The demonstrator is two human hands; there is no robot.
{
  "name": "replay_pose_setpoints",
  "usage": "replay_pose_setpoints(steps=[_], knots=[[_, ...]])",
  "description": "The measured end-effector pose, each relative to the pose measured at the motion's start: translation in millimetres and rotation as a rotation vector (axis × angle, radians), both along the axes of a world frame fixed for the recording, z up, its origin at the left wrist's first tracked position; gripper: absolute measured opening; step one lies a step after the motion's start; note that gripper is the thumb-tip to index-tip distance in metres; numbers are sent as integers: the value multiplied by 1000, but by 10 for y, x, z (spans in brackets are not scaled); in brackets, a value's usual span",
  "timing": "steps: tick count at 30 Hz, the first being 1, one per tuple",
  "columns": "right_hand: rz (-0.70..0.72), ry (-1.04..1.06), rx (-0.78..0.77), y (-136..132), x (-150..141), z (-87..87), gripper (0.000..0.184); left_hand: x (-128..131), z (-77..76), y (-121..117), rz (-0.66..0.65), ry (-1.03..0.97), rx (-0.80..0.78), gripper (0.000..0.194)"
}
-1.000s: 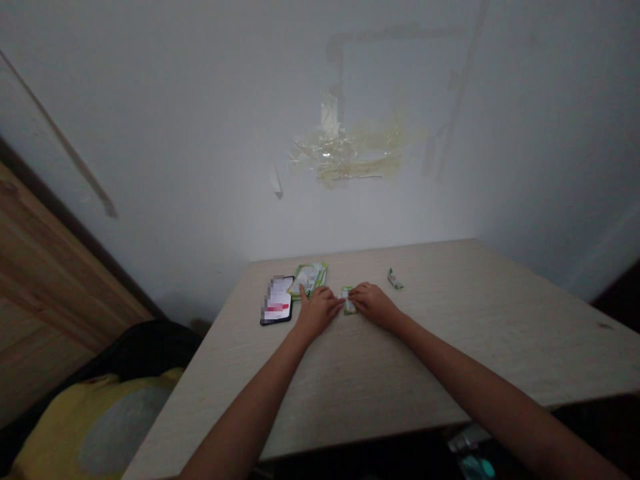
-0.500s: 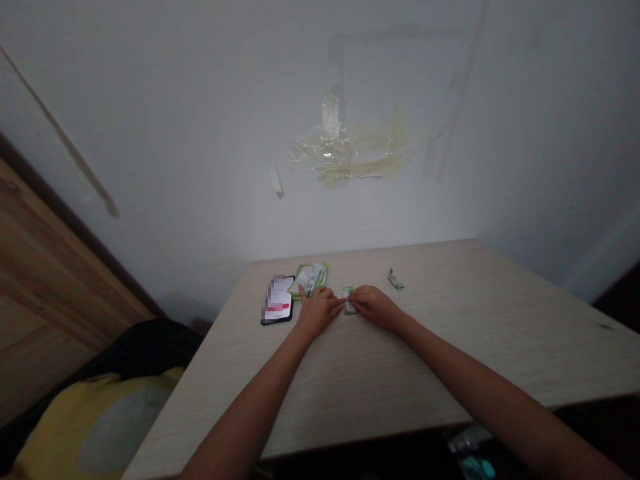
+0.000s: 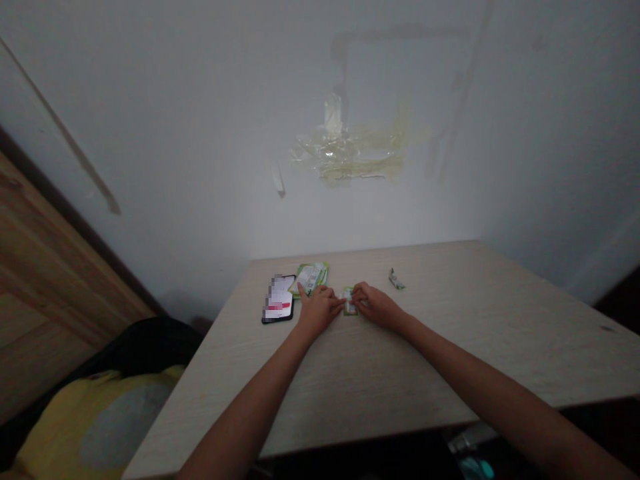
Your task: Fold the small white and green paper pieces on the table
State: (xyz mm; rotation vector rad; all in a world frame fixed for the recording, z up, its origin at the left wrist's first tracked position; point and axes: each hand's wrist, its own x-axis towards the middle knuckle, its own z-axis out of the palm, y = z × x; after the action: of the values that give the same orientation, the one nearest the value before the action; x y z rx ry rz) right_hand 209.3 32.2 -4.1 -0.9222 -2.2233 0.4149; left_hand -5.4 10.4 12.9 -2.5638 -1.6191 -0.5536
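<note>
A small green-and-white packet (image 3: 351, 309) lies on the table between my two hands, partly covered by fingers. My left hand (image 3: 319, 311) is closed at its left edge, thumb and fingertips pressed together there, with one outer finger sticking out toward a green-and-white pouch (image 3: 312, 275). From the right, my right hand (image 3: 376, 304) has its bent fingertips gathered on the same packet. Just what the fingertips pinch is too small to make out clearly. A phone (image 3: 279, 300) with a lit screen lies left of my left hand, against the pouch.
A crumpled green-and-white wrapper (image 3: 396, 279) lies right of my right hand on the pale wooden table (image 3: 480, 300). The wall (image 3: 200, 133) with peeling tape rises behind it. A yellow-and-grey plush item (image 3: 100, 420) sits low on the left, near a wooden panel (image 3: 45, 280).
My right hand's fingers have shifted slightly to the right and curled more, uncovering more of the packet. My left hand has stayed almost where it was.
</note>
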Motion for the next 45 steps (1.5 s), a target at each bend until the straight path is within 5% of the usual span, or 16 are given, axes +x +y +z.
replay_pose_setpoints(steps=[23, 45], knots=[[136, 57, -139, -166, -3, 54, 28, 1, 16, -3, -10, 6, -10, 21], [225, 92, -187, -236, 1, 132, 15, 1, 6, -9, 3, 18, 3, 22]])
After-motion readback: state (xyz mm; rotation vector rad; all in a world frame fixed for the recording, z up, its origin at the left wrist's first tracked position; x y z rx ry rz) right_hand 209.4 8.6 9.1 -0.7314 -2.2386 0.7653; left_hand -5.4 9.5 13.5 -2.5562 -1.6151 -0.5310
